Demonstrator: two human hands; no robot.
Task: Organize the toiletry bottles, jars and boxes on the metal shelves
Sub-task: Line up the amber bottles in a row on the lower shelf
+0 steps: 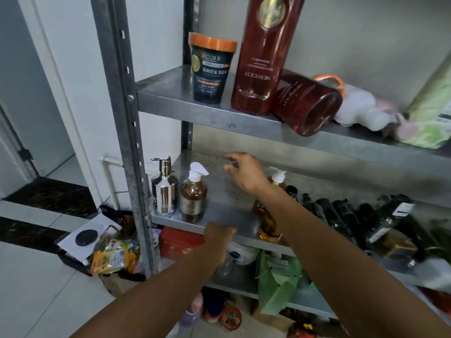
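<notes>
A: Hands?

B: Right hand (245, 173) hovered over the bare middle of the middle shelf (227, 203), fingers spread and loose, holding nothing. Left hand (219, 236) sat at that shelf's front lip, fingers curled. Couldn't tell whether it gripped the lip or just rested there.

A: What stood on the middle shelf?

B: At the left end, a chrome pump bottle (166, 189) and an amber pump bottle (194, 195), both upright, just beside each other. A second amber bottle (267, 223) with a white pump was partly hidden behind the right forearm. To the right of it lay a heap of dark bottles (341, 215) on their sides, one with a white label.

A: Upper shelf?

B: The upper shelf (170, 98) carried an orange-lidded jar (212, 69), upright, with a tall red bottle (266, 57) upright beside it. Another red bottle (307, 106) lay on its side against the tall one, base toward the camera, overhanging the front edge. Behind it was a white pump bottle (358, 111), lying down, then a green pack (434, 111) at the far right.

A: Below?

B: On the lower shelf (310, 289) were a red box (180, 242), a white jar (244, 254) and a green bag (278, 284). Small bottles (214, 311) stood under the shelf on the floor (36, 289) — too blurred to name. A snack packet (114, 257) lay on the floor left of the shelf post.
</notes>
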